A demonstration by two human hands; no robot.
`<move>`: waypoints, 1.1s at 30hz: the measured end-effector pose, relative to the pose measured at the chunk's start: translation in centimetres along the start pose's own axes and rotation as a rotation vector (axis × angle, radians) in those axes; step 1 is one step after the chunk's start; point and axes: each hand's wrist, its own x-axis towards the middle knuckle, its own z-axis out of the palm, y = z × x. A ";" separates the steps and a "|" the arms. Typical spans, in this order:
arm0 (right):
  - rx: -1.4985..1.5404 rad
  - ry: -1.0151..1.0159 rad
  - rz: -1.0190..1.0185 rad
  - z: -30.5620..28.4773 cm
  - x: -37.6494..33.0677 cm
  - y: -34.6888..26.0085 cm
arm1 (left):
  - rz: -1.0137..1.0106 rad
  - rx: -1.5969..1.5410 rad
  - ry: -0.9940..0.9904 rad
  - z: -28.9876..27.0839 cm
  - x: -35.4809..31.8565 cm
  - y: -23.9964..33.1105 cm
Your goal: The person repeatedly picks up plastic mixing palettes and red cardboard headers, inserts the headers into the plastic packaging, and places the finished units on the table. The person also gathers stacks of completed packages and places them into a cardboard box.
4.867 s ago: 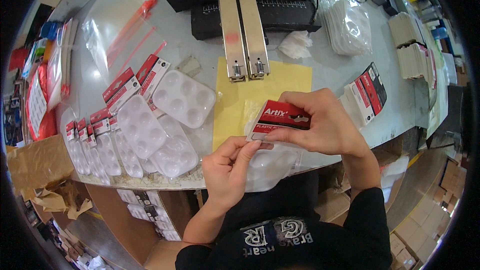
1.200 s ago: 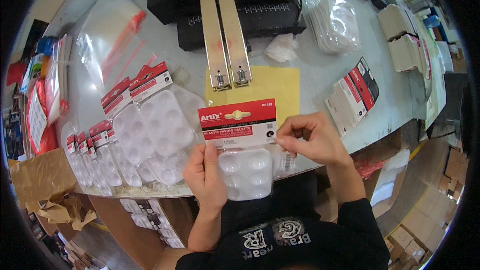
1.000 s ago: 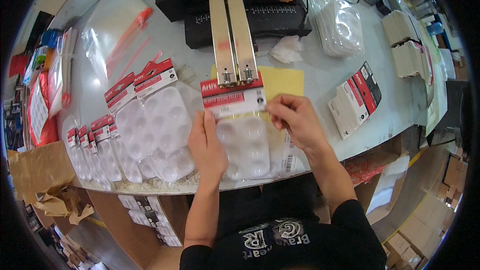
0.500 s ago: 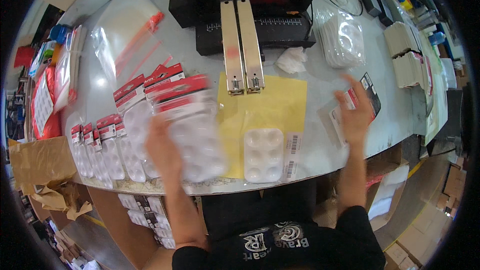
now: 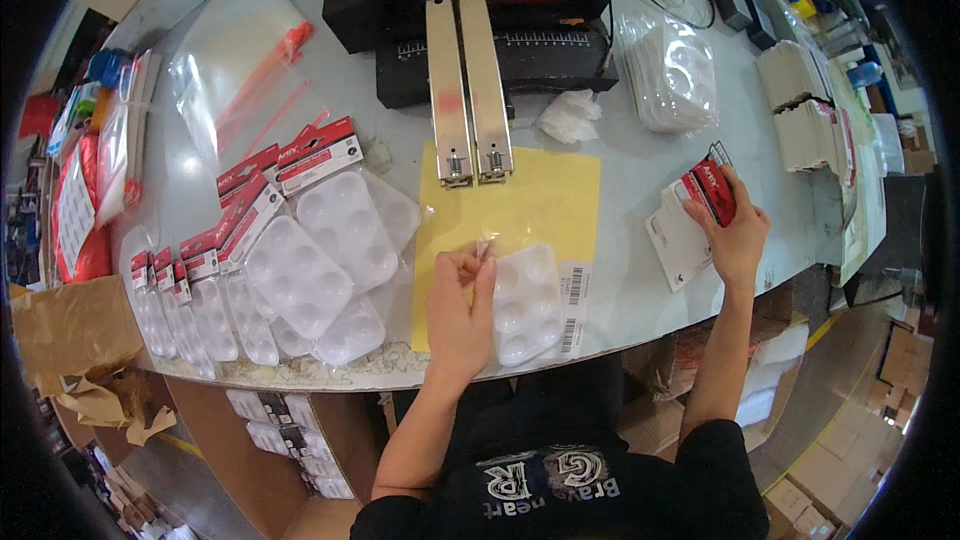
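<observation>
Grey bench (image 5: 640, 190): your left hand (image 5: 460, 305) pinches the bagged white palette tray (image 5: 525, 300) (on yellow sheet (image 5: 540, 205)); right hand (image 5: 735, 230) fingers clasp red header cards (image 5: 712, 190).

Left hand (image 5: 458, 310) on bagged palette (image 5: 525, 302)

One loose white palette tray (image 5: 527, 302) on one yellow sheet (image 5: 540, 202). Two steel arms (image 5: 468, 90) reaching out from one black machine (image 5: 480, 0). Roughly ten carded palette packs (image 5: 300, 260) fanned out at left, exact count hard to tell. One crumpled tissue (image 5: 568, 116). One bagged stack of trays (image 5: 672, 72). Two hands over the tabletop (image 5: 640, 190).
</observation>
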 end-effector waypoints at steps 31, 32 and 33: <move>0.752 -0.897 -0.322 -0.4 -2.6 -12.3 | 0.086 -0.205 0.236 -2.6 -2.4 4.0; 0.826 -0.938 -0.250 0.0 -3.0 -12.0 | 0.099 -0.207 0.228 -2.5 -2.2 3.8; 0.863 -0.997 -0.154 0.3 -3.4 -11.8 | 0.096 -0.220 0.236 -2.5 -2.1 3.6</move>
